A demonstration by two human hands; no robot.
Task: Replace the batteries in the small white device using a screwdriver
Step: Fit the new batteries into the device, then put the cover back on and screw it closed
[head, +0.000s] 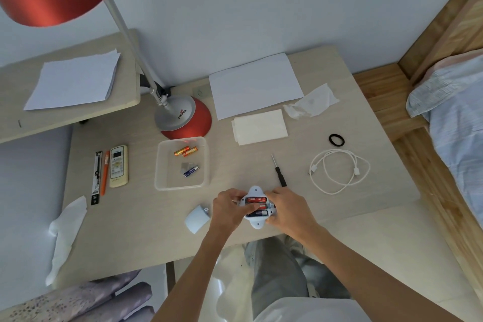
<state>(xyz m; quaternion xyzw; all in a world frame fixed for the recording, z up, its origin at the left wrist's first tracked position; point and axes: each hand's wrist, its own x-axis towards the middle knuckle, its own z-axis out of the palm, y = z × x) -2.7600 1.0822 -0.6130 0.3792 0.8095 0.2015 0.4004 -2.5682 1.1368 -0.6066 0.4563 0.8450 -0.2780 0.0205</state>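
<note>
White device [255, 223]: at the near edge of the desk [130, 230], between both hands, its back open and the battery bay facing up.
Bay contents: a red cell [256, 200] in the far slot, a blue cell [257, 214] in the near slot; the middle slot is mostly hidden under a thumb.
Left hand [226, 210]: fingers curled round the device's left edge, thumb laid across the middle slot.
Right hand [287, 210]: fingers curled round the right edge, clamped on the device.
Screwdriver [279, 173]: black handle, lying on the desk just beyond the right hand, untouched.
White cover [196, 219]: on the desk just left of the left hand.
Clear tray [162, 178]: beyond the left hand, holding two orange batteries [186, 151] and one blue battery [191, 171].
White cable [339, 171]: loosely coiled, right of the screwdriver.
</note>
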